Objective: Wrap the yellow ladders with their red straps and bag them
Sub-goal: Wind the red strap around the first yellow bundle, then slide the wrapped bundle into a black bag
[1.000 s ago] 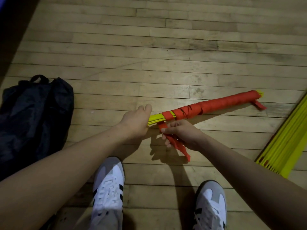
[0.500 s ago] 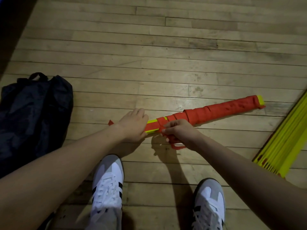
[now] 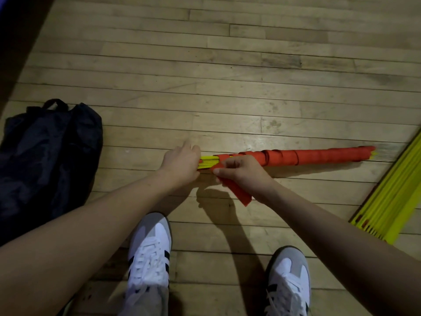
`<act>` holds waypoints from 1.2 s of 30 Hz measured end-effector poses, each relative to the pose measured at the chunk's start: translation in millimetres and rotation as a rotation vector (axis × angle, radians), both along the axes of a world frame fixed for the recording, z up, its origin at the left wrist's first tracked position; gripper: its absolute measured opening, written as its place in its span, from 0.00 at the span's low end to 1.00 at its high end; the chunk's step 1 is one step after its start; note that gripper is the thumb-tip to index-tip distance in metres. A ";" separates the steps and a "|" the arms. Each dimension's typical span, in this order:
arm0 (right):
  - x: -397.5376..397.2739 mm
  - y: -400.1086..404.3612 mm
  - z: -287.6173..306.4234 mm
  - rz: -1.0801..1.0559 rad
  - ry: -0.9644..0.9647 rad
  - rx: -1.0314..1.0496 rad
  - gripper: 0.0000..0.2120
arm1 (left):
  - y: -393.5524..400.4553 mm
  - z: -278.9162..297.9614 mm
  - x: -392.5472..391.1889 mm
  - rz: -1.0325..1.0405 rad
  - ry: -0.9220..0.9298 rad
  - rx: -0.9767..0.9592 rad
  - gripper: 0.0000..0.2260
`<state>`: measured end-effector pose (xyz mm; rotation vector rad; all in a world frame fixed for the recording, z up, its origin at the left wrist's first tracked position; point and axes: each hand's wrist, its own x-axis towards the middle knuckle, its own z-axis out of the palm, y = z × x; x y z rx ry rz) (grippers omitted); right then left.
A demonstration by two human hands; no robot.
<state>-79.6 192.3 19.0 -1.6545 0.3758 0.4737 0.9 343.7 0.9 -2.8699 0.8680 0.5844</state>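
Note:
A folded yellow ladder bundle (image 3: 208,162) lies across the wooden floor, most of its length wound in a red strap (image 3: 307,156). My left hand (image 3: 181,163) grips the bare yellow end on the left. My right hand (image 3: 241,173) pinches the loose end of the red strap just beside it, and the strap's tail hangs down below my fingers toward the floor. A black bag (image 3: 47,156) lies crumpled on the floor to the left.
A second, unwrapped stack of yellow ladder slats (image 3: 391,199) lies at an angle at the right edge. My two white shoes (image 3: 150,254) stand on the wooden floor (image 3: 227,76) below the bundle. A dark wall or shadow fills the top left corner.
My right hand has brought the strap's loose end round the bundle again, and the tail now hangs below my hand. The bare yellow end shows between my hands once more.

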 end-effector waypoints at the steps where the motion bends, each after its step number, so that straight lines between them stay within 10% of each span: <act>1: 1.0 0.3 -1.0 -0.023 -0.050 -0.012 0.06 | -0.3 0.8 1.2 0.017 -0.001 -0.004 0.19; 13: 1.9 -3.0 -19.5 0.382 -0.482 -0.639 0.33 | 8.4 2.8 0.4 0.145 0.088 -0.385 0.20; 30: 33.5 9.5 -10.1 0.746 -0.366 -1.014 0.26 | 23.2 13.8 -12.0 -0.018 0.114 -0.234 0.32; 36: 27.3 10.7 -20.5 0.662 -0.385 -0.976 0.23 | 22.9 5.6 -7.2 -0.016 0.168 -0.261 0.18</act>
